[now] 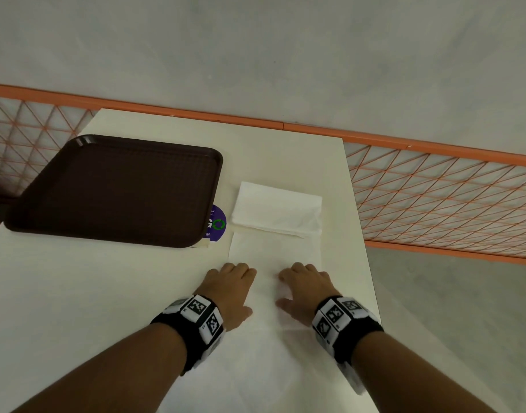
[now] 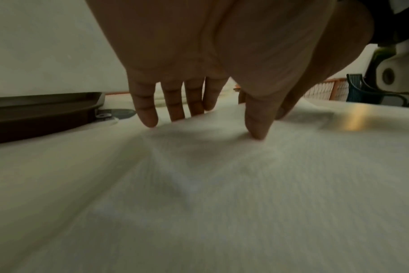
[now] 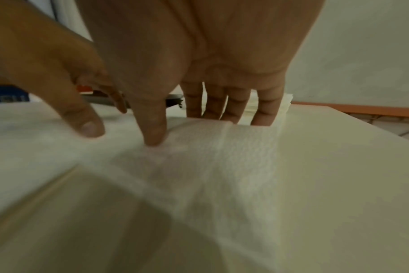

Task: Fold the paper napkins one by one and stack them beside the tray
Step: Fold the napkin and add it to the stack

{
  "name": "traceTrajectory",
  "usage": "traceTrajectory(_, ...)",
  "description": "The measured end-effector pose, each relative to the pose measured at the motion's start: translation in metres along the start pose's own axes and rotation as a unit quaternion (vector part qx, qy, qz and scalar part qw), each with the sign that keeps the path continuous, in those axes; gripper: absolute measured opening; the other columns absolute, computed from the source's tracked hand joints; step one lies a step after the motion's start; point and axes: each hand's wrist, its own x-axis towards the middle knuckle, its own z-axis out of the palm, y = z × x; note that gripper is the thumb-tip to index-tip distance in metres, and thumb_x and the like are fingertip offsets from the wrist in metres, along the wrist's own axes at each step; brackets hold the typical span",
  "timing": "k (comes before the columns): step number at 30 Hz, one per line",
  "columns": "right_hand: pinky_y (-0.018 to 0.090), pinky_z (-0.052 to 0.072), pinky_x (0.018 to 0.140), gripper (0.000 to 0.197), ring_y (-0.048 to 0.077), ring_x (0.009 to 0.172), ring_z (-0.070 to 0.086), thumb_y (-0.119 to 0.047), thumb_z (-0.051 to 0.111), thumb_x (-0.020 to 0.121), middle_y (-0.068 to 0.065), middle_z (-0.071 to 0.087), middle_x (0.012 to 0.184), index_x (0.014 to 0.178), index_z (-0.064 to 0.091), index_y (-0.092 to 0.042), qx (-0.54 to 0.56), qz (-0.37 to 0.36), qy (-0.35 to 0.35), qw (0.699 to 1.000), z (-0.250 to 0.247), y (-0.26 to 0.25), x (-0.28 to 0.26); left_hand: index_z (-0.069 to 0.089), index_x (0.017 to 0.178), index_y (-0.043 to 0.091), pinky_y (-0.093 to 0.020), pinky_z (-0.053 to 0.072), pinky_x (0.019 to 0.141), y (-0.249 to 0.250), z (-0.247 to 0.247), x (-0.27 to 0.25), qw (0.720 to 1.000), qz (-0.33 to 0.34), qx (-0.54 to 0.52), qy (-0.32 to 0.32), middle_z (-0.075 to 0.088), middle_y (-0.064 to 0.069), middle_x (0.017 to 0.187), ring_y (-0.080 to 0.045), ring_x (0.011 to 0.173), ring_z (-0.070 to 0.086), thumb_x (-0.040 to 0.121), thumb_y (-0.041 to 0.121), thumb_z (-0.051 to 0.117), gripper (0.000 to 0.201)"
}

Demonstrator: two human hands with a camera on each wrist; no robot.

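Observation:
A flat white napkin [image 1: 273,251] lies on the table just in front of a stack of folded napkins [image 1: 276,208], which sits right of the dark brown tray [image 1: 115,189]. My left hand [image 1: 229,289] and right hand [image 1: 303,289] rest side by side on the flat napkin, thumbs close together. In the left wrist view the left hand [image 2: 199,110] presses fingertips and thumb down on the napkin [image 2: 245,184]. The right wrist view has the right hand [image 3: 199,114] with its thumb pressing the embossed napkin [image 3: 222,157]; its fingertips reach a raised crease at the far side.
The cream table [image 1: 107,293] ends at a right edge [image 1: 360,234] close to the napkins. A purple sticker [image 1: 217,223] shows beside the tray's right rim. An orange mesh railing [image 1: 434,198] runs behind and to the right of the table.

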Motion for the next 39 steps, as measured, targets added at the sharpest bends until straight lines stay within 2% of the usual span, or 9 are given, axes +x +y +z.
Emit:
traceTrajectory(3, 0.037, 0.040, 0.093, 0.042, 0.026, 0.109, 0.053, -0.040, 0.064, 0.084, 0.001, 0.057, 0.118, 0.119, 0.049, -0.023, 0.021, 0.028, -0.059, 0.998, -0.015, -0.008, 0.009, 0.037, 0.137, 0.020, -0.040, 0.037, 0.100, 0.005, -0.013, 0.010, 0.999, -0.027, 0.018, -0.022, 0.037, -0.001, 0.135, -0.023, 0.123, 0.039, 0.084, 0.048, 0.062, 0.064)
traceTrajectory(7, 0.033, 0.047, 0.085, 0.035, 0.025, 0.103, 0.060, -0.030, 0.072, 0.079, 0.003, 0.063, 0.111, 0.109, 0.059, -0.019, 0.051, 0.037, -0.109, 0.992, -0.018, -0.013, 0.011, 0.039, 0.133, 0.023, -0.041, 0.037, 0.099, 0.009, -0.015, 0.014, 0.998, -0.053, 0.006, -0.045, 0.039, -0.001, 0.133, -0.023, 0.123, 0.040, 0.081, 0.045, 0.068, 0.064)
traceTrajectory(16, 0.031, 0.050, 0.078, 0.017, 0.020, 0.093, 0.059, -0.032, 0.070, 0.078, -0.003, 0.061, 0.096, 0.090, 0.061, -0.024, 0.202, 0.027, -0.022, 0.979, -0.022, -0.002, -0.006, 0.040, 0.131, 0.023, -0.043, 0.032, 0.105, 0.007, -0.018, 0.012, 0.998, -0.049, -0.003, -0.043, 0.039, 0.000, 0.133, -0.023, 0.125, 0.038, 0.082, 0.045, 0.066, 0.060)
traceTrajectory(20, 0.024, 0.043, 0.074, 0.014, 0.014, 0.089, 0.059, -0.034, 0.065, 0.086, -0.005, 0.067, 0.093, 0.095, 0.070, -0.025, 0.271, 0.016, 0.014, 0.962, -0.024, 0.009, -0.015, 0.047, 0.133, 0.028, -0.038, 0.031, 0.108, -0.011, -0.024, 0.004, 0.994, -0.038, -0.098, -0.006, 0.046, 0.005, 0.135, -0.018, 0.124, 0.045, 0.092, 0.042, 0.053, 0.044)
traceTrajectory(23, 0.022, 0.045, 0.080, 0.015, 0.009, 0.093, 0.062, -0.034, 0.063, 0.090, -0.007, 0.071, 0.097, 0.098, 0.074, -0.026, 0.320, 0.016, 0.032, 0.947, -0.025, 0.018, -0.024, 0.062, 0.119, 0.024, -0.034, 0.042, 0.101, -0.028, -0.027, -0.005, 0.978, -0.036, -0.204, 0.011, 0.060, 0.005, 0.121, -0.015, 0.111, 0.056, 0.093, 0.037, 0.055, 0.029)
traceTrajectory(27, 0.038, 0.056, 0.076, 0.009, 0.015, 0.074, 0.066, -0.027, 0.069, 0.087, 0.000, 0.073, 0.079, 0.082, 0.075, -0.022, 0.431, 0.034, 0.068, 0.899, -0.032, 0.032, -0.022, 0.072, 0.090, 0.022, -0.037, 0.055, 0.084, -0.041, -0.038, -0.006, 0.919, -0.049, -0.389, 0.039, 0.073, 0.003, 0.086, -0.014, 0.083, 0.069, 0.083, 0.033, 0.071, 0.014)
traceTrajectory(32, 0.060, 0.054, 0.077, 0.014, 0.029, 0.075, 0.064, -0.022, 0.071, 0.086, 0.021, 0.069, 0.085, 0.081, 0.072, -0.010, 0.574, 0.111, 0.096, 0.806, -0.039, 0.048, -0.008, 0.074, 0.093, 0.018, -0.052, 0.051, 0.090, -0.052, -0.042, 0.011, 0.775, -0.111, -0.616, 0.086, 0.073, -0.014, 0.093, -0.033, 0.091, 0.069, 0.076, 0.028, 0.079, 0.021)
traceTrajectory(35, 0.056, 0.054, 0.079, 0.012, 0.027, 0.074, 0.065, -0.022, 0.071, 0.086, 0.012, 0.073, 0.086, 0.085, 0.073, -0.010, 0.612, 0.144, 0.120, 0.768, -0.042, 0.051, 0.001, 0.072, 0.099, 0.011, -0.058, 0.050, 0.091, -0.048, -0.033, 0.022, 0.700, -0.158, -0.691, 0.086, 0.074, -0.014, 0.097, -0.037, 0.098, 0.068, 0.079, 0.022, 0.076, 0.023)
traceTrajectory(39, 0.041, 0.059, 0.061, 0.017, 0.024, 0.070, 0.065, -0.026, 0.071, 0.086, 0.008, 0.070, 0.081, 0.083, 0.068, -0.010, 0.644, 0.193, 0.116, 0.731, -0.043, 0.054, 0.016, 0.073, 0.092, 0.014, -0.051, 0.053, 0.091, -0.045, -0.034, 0.045, 0.671, -0.190, -0.704, 0.132, 0.074, -0.011, 0.095, -0.032, 0.093, 0.070, 0.082, 0.019, 0.074, 0.011)
